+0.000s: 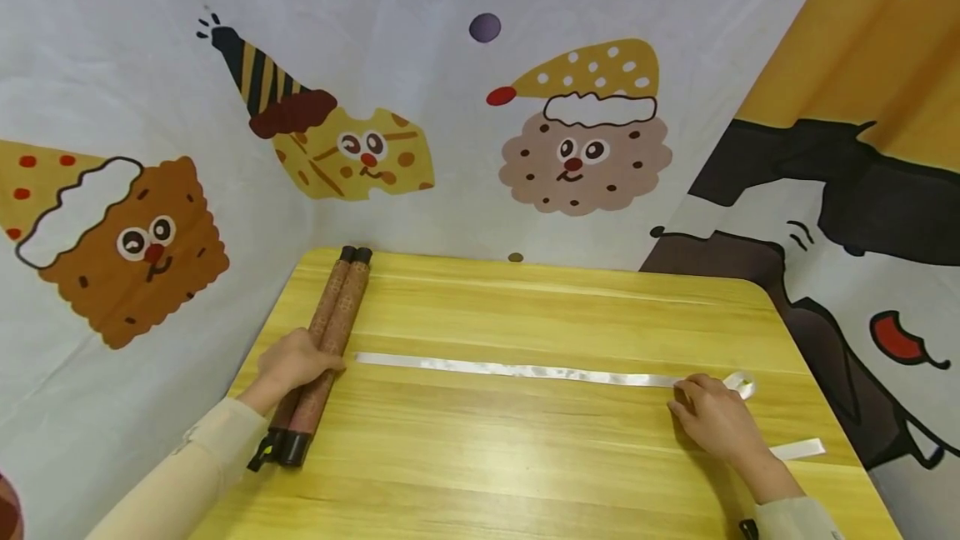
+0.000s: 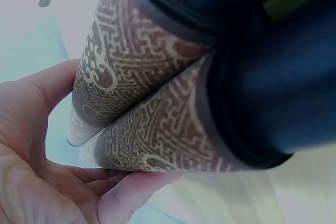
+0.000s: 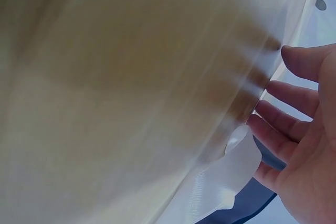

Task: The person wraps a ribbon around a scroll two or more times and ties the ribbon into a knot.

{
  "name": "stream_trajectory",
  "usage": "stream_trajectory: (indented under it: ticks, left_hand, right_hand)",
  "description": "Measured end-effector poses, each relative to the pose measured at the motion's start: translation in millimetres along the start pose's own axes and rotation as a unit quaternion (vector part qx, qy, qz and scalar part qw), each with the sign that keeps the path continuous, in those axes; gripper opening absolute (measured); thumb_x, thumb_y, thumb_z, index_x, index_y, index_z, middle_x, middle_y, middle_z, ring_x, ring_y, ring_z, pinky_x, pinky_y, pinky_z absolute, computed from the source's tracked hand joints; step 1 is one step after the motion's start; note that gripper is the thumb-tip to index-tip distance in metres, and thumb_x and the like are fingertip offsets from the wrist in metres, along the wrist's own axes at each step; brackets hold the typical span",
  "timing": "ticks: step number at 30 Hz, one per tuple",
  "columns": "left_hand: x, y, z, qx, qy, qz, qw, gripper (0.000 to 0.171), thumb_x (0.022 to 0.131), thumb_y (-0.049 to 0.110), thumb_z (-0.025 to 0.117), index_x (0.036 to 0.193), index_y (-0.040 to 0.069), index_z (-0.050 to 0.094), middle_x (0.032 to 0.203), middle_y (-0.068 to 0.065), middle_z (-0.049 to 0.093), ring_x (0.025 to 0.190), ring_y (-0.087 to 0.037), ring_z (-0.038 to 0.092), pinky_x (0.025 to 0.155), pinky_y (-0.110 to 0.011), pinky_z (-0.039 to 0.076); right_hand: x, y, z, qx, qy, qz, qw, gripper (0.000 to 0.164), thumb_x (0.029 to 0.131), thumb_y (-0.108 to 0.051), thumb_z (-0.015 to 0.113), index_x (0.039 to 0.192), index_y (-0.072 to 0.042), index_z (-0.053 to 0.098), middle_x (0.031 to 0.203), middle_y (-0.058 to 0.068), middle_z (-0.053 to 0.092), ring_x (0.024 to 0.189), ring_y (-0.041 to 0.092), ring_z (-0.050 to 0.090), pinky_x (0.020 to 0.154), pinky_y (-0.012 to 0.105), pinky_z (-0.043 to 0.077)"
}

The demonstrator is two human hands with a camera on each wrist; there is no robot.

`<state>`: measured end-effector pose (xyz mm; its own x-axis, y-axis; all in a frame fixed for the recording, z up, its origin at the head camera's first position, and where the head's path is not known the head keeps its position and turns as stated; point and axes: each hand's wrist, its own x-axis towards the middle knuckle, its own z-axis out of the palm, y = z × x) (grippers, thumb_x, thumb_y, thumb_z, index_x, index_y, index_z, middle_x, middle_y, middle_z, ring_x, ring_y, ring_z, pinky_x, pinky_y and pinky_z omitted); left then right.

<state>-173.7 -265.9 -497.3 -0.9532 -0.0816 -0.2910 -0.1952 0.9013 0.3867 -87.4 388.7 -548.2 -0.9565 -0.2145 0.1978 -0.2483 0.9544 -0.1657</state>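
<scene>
Two brown patterned tubes [image 1: 342, 319] with black end caps lie side by side at the table's left. My left hand [image 1: 296, 359] grips the pair across the middle. In the left wrist view, the thumb and fingers of my left hand [image 2: 47, 156] stand on either side of the patterned tubes [image 2: 157, 114]. A white satin ribbon [image 1: 517, 370] stretches flat across the table, its left end close to the tubes. Over its right part is my right hand [image 1: 716, 419], fingertips down at the ribbon. Relaxed fingers of my right hand [image 3: 310, 119] show beside the looped ribbon [image 3: 226, 177].
Beyond my right fingers the ribbon forms a loop [image 1: 741, 383], and a white tail [image 1: 798, 449] lies by the right wrist. A black strap [image 1: 262, 450] hangs at the tubes' near end. Cartoon-printed cloth [image 1: 450, 223] stands behind the wooden table [image 1: 480, 457].
</scene>
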Motion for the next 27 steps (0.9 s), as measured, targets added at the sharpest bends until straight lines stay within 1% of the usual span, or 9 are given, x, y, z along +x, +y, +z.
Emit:
stream_trajectory:
  ticks: [3,6,10,14,20,23,27]
  left_hand:
    - [-3.5,3.4,-6.7,-0.008,0.008,0.003,0.9999,0.058,0.065,0.06,0.075,0.077,0.005,0.059,0.068,-0.007,0.057,0.054,-0.02,0.049,0.041,-0.032,0.038]
    - [-8.1,9.4,-12.9,-0.016,0.017,0.012,0.9997,0.07,0.064,0.066,0.072,0.087,0.002,0.057,0.075,-0.01,0.06,0.057,-0.02,0.052,0.042,-0.033,0.041]
    - [-15.4,21.5,-14.9,-0.031,0.026,0.028,0.9988,0.077,0.065,0.069,0.069,0.095,-0.001,0.056,0.081,-0.013,0.062,0.059,-0.021,0.056,0.042,-0.034,0.044]
    - [-20.3,36.5,-8.5,-0.044,0.027,0.044,0.9977,0.08,0.065,0.071,0.067,0.099,-0.001,0.055,0.083,-0.014,0.063,0.06,-0.021,0.057,0.043,-0.034,0.046]
    - [-25.8,60.5,5.4,-0.062,0.02,0.054,0.9964,0.088,0.061,0.075,0.067,0.104,0.0,0.055,0.087,-0.013,0.063,0.062,-0.02,0.058,0.045,-0.032,0.048]
    - [-30.6,72.2,11.8,-0.066,0.015,0.064,0.9957,0.092,0.06,0.075,0.068,0.11,-0.001,0.055,0.091,-0.014,0.064,0.064,-0.02,0.058,0.046,-0.033,0.049]
    - [-37.9,86.9,21.5,-0.075,0.006,0.076,0.9943,0.094,0.061,0.071,0.07,0.115,-0.003,0.054,0.091,-0.014,0.064,0.064,-0.019,0.058,0.046,-0.032,0.048]
  right_hand:
    - [0.7,-1.6,0.3,-0.001,0.003,-0.007,1.0,0.035,0.08,-0.024,0.072,0.104,0.001,0.067,0.1,0.017,0.063,0.092,0.037,0.056,0.073,0.061,0.045]
    - [1.7,-3.2,0.7,-0.002,0.006,-0.012,1.0,0.035,0.079,-0.024,0.072,0.103,0.001,0.067,0.099,0.017,0.063,0.092,0.037,0.056,0.072,0.061,0.045]
    - [2.7,-7.2,1.2,-0.001,-0.002,-0.01,1.0,0.036,0.08,-0.025,0.071,0.105,0.002,0.066,0.101,0.018,0.062,0.093,0.037,0.055,0.073,0.062,0.045]
    - [4.5,-11.1,0.9,0.001,-0.014,-0.004,1.0,0.037,0.082,-0.026,0.07,0.106,0.001,0.066,0.103,0.018,0.062,0.095,0.038,0.054,0.075,0.062,0.044]
    - [7.8,-14.5,0.4,-0.001,-0.021,-0.007,1.0,0.036,0.082,-0.026,0.07,0.107,0.0,0.066,0.104,0.017,0.062,0.096,0.037,0.054,0.075,0.062,0.044]
    - [8.2,-16.7,2.0,0.0,-0.026,-0.01,1.0,0.038,0.082,-0.028,0.07,0.107,0.0,0.066,0.104,0.017,0.062,0.095,0.037,0.054,0.075,0.061,0.044]
    - [7.8,-21.3,2.4,0.005,-0.031,-0.012,0.999,0.039,0.083,-0.028,0.07,0.108,0.001,0.065,0.106,0.017,0.062,0.095,0.036,0.054,0.076,0.061,0.045]
